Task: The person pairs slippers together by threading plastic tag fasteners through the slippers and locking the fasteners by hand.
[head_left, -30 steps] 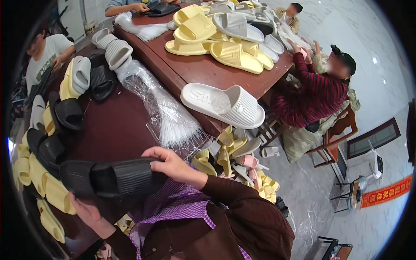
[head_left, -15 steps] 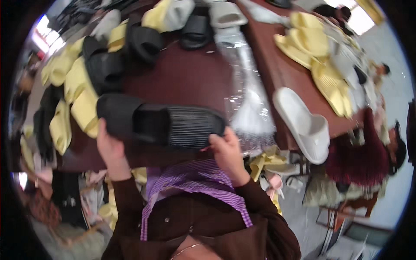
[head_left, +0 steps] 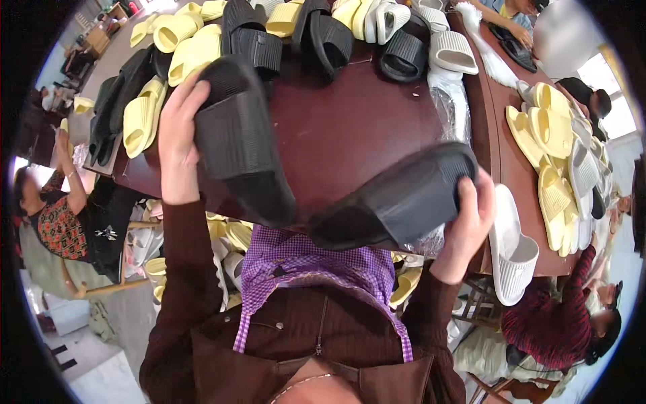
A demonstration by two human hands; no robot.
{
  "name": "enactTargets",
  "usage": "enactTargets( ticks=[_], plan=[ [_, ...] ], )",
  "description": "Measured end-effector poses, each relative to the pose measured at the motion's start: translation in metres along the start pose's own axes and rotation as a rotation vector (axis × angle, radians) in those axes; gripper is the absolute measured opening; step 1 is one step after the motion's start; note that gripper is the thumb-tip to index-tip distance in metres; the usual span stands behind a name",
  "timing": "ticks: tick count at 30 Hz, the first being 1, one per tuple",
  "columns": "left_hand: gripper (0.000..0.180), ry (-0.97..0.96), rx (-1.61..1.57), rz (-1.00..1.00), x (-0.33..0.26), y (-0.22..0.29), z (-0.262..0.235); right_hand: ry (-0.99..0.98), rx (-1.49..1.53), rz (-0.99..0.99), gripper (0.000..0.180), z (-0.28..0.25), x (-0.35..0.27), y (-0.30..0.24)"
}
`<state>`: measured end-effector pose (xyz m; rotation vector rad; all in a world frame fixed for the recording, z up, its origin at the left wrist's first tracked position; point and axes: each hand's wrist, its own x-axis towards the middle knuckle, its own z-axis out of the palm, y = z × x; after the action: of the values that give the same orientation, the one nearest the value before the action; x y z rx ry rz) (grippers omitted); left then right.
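- Our left hand [head_left: 176,145] has its fingers clamped on one black slide sandal [head_left: 239,138], raised above the dark red table [head_left: 356,128].
- Our right hand [head_left: 469,222] grips a second black slide sandal [head_left: 397,198] at its front end, fingers wrapped over it.
- A white slide sandal [head_left: 513,249] lies just beside the right hand, at the table edge.

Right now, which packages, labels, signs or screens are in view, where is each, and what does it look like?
Clear plastic bags: a crinkled, see-through pile lying lengthwise on the dark red table, right of centre, running toward the right hand.
White plastic bag: a long, twisted strip at the table's far right end, beside a white slide sandal.
No labels, signs or screens can be made out.
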<state>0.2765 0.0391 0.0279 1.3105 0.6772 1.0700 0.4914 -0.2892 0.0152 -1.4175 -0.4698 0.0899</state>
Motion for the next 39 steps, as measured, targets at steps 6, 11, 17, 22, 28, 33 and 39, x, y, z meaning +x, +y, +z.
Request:
enactTargets(
  ticks=[6,11,17,22,28,33,39],
  plan=[
    [0.032,-0.206,0.336,0.311,0.041,-0.032,0.052,-0.178,-0.170,-0.223,0.028,0.069,0.060,0.019],
    [0.028,-0.213,0.429,0.513,0.001,-0.034,0.083,-0.244,-0.194,-0.317,0.023,0.056,0.012,0.034],
    [0.025,-0.584,0.477,0.440,-0.080,-0.024,0.125,-0.404,-0.365,-0.440,0.013,0.024,-0.077,0.042],
    [0.020,-0.871,0.539,0.527,-0.119,-0.060,0.172,-0.294,-0.444,-0.385,0.015,-0.017,-0.089,0.040],
    [0.018,-1.024,0.708,0.570,-0.148,-0.093,0.205,-0.026,-0.541,-0.231,0.016,-0.067,-0.086,0.047],
    [0.017,-1.097,0.659,0.584,-0.172,-0.086,0.219,0.165,-0.583,-0.176,0.016,-0.092,-0.096,0.051],
    [0.010,-1.059,0.490,0.822,-0.194,-0.105,0.243,0.251,-0.584,-0.115,0.016,-0.108,-0.105,0.059]
  ],
)
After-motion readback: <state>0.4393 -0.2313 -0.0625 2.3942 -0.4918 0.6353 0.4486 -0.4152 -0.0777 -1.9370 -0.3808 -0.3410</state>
